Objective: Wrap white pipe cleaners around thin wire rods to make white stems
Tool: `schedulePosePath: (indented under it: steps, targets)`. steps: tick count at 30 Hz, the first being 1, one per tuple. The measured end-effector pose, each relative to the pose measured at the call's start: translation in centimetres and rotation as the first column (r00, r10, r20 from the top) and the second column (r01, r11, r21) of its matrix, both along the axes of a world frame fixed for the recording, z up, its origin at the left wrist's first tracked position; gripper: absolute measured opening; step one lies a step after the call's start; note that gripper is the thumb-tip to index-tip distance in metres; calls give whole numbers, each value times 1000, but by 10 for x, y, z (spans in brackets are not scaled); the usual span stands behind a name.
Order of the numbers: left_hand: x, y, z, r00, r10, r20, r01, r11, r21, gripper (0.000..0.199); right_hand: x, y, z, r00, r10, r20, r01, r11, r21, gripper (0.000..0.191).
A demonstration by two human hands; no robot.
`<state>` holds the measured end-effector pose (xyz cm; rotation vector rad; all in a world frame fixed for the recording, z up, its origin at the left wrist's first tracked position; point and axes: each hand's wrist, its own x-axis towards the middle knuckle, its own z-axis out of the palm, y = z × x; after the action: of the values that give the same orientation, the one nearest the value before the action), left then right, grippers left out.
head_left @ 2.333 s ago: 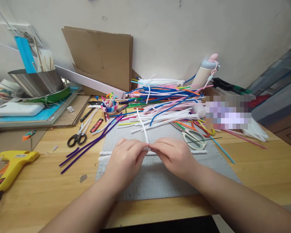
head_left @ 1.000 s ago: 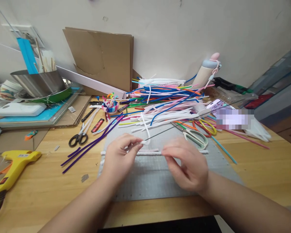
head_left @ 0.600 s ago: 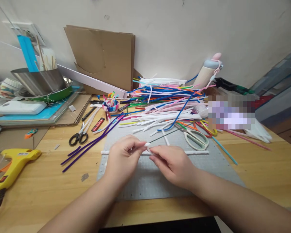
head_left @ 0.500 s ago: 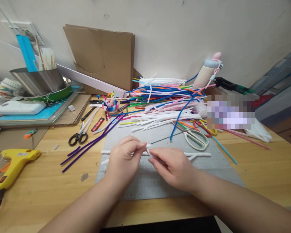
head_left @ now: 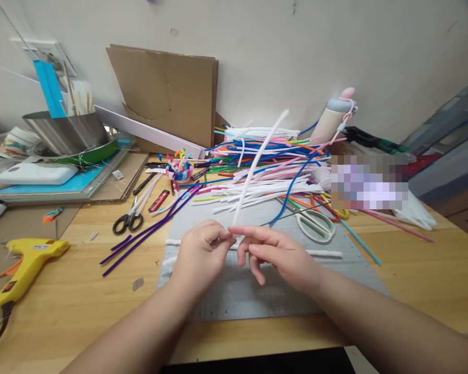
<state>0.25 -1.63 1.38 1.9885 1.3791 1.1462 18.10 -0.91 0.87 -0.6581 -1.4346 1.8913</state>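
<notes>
1. The gray mat (head_left: pixel 253 304) lies on the wood tabletop (head_left: pixel 136 332), under both hands.
2. The left hand (head_left: pixel 203 249) has its fingers pinched on the low end of a white stem (head_left: pixel 250 176).
3. The right hand (head_left: pixel 276 250) is just beside it. Its fingers are loose and apart, and the pointing finger reaches the stem's low end.
4. The stem goes up from there and leans right.
5. Past the hands are pale scissors (head_left: pixel 298 222).
6. Farther back is a colorful pile (head_left: pixel 273 156) of stems.
7. Cardboard (head_left: pixel 164 93) leans on the wall (head_left: pixel 257 52).
</notes>
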Motion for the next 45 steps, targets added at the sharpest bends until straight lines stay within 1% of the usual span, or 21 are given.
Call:
schedulePosePath:
  steps: [4,7,10,12,14,17,19,21,22,23,24,26,28,31,33,35,40,45]
  targets:
    - [1,1,-1,999,-7,35,11,994,-111,15,-2,3,-8,996,-57,65,54,997,55,36]
    - [3,1,-2,1000,-5,19,8,985,-172,13,-4,5,-12,980,-129,151,112,987,112,35]
    - [7,-1,-4,1000,4,26,2,972,-236,10,-6,7,-14,964,-177,196,159,982,105,35]
    - [10,-1,-5,997,-5,76,27,955,-297,11,-6,9,-15,957,-207,205,190,977,99,35]
    - [13,-1,-6,988,-12,157,68,932,-356,14,-6,10,-16,951,-227,211,204,971,125,34]
    - [14,0,-7,958,-5,288,128,903,-411,18,-5,7,-15,956,-227,184,188,960,206,29]
    - [12,1,-5,941,22,337,130,897,-423,19,-5,2,-14,961,-254,114,215,937,276,27]
    - [9,0,-2,942,64,330,77,915,-396,18,-5,-4,-12,935,-353,37,326,895,304,19]
    - [8,-1,1,948,81,307,36,933,-357,18,-6,-6,-11,916,-402,20,380,880,287,15]
    - [7,-2,3,958,89,272,-3,954,-301,17,-6,-7,-10,900,-436,24,416,873,254,15]
    - [7,-4,4,970,85,229,-31,972,-232,15,-7,-8,-9,894,-447,44,429,878,212,18]
    - [7,-7,5,991,47,128,-36,996,-85,12,-10,-7,-8,913,-396,98,384,916,117,25]
    - [9,-9,3,1000,1,9,-2,999,40,12,-12,-4,-8,937,-320,140,318,947,35,31]
    - [10,-11,-1,983,-22,-180,54,983,173,13,-14,1,-9,949,-273,159,282,959,-38,32]
    - [10,-10,-3,965,-8,-262,66,975,213,13,-14,3,-10,949,-280,143,292,954,-72,33]
    - [10,-10,-5,957,2,-288,63,974,218,11,-15,4,-11,947,-292,136,306,947,-96,35]
    - [12,-8,-7,971,6,-238,57,966,254,9,-15,3,-13,931,-331,157,351,928,-124,39]
    - [12,-9,-9,961,-58,-269,133,953,271,13,-17,2,-15,938,-304,167,325,939,-114,40]
